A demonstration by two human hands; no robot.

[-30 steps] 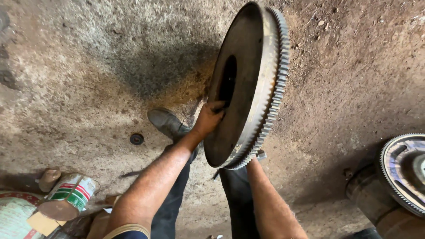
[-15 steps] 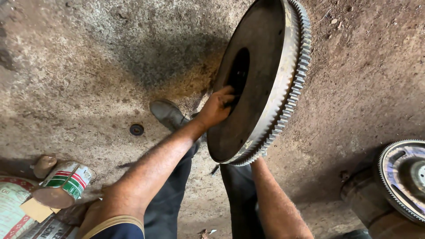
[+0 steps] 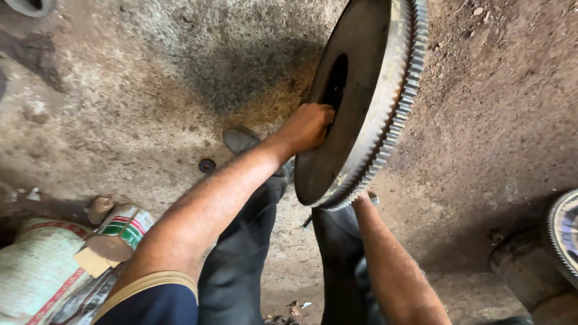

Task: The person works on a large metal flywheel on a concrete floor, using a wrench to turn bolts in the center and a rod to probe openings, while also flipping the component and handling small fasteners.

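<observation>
A large rusty metal flywheel [image 3: 361,90] with a toothed ring around its rim is held up on edge in front of me. My left hand [image 3: 308,126] grips it with the fingers hooked into its central hole. My right forearm reaches up behind the lower rim, and my right hand is hidden behind the wheel there, apparently bearing it. My legs in dark trousers and a shoe [image 3: 241,139] show below, over the dirt floor.
A second toothed wheel [image 3: 566,232] lies at the right edge on a dark round part. At the lower left sit a white sack [image 3: 36,274], a tin can [image 3: 117,232] and a small dark washer [image 3: 207,165] on the dirty concrete floor.
The flywheel has risen and come closer, filling more of the upper view. My left hand stays hooked in its central hole.
</observation>
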